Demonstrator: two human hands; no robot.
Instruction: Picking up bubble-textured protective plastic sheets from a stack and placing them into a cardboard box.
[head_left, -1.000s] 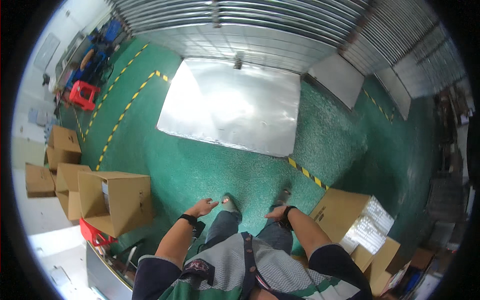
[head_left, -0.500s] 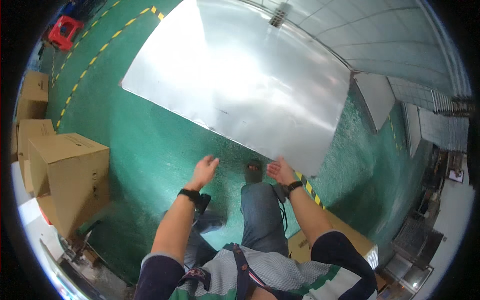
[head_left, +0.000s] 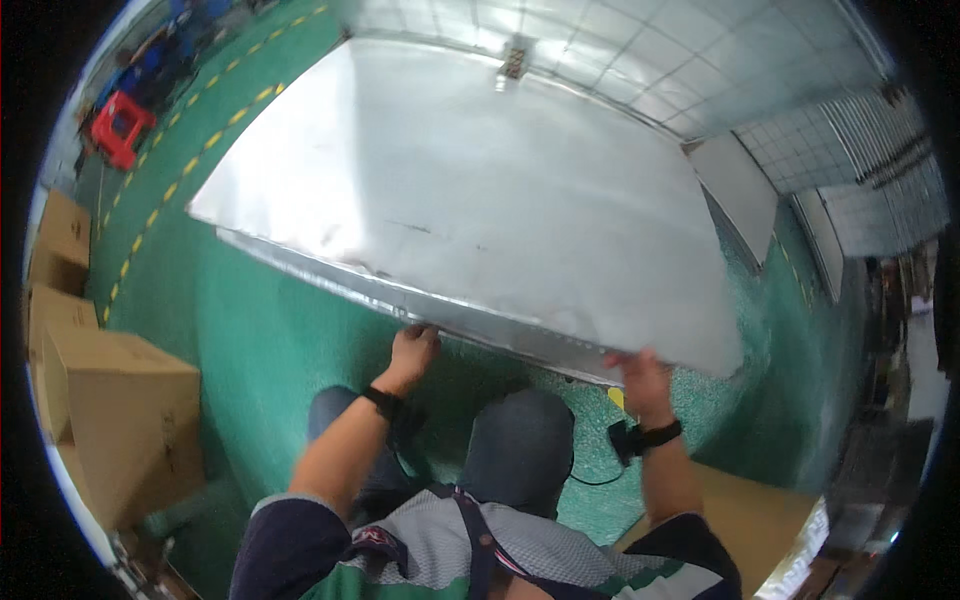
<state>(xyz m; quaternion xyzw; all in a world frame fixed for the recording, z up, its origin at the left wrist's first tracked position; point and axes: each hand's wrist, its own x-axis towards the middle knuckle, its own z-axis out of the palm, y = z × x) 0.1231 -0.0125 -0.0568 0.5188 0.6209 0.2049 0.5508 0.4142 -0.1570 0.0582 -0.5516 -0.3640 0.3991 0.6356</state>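
A large silvery metal sheet spreads out in front of me, its near edge running slantwise toward my knees. Beneath that edge shows a grey metal band; I cannot tell if it is a second sheet or a folded side. My left hand is closed at the band's lower edge, knuckles up, left of my knee. Farther right, my right hand grips the metal near the sheet's right corner, slightly blurred, its fingertips partly hidden. Both wrists wear black bands.
Open cardboard boxes stand on the left, and flat cardboard lies by my right side. A red stool is at the far left. Pale panels lean at the right. Yellow-black tape marks the green floor.
Both hands, open and off the metal before, have come to its near edge and closed there. My right hand moved right. The grey band under the sheet's edge now shows; my knees are bent lower.
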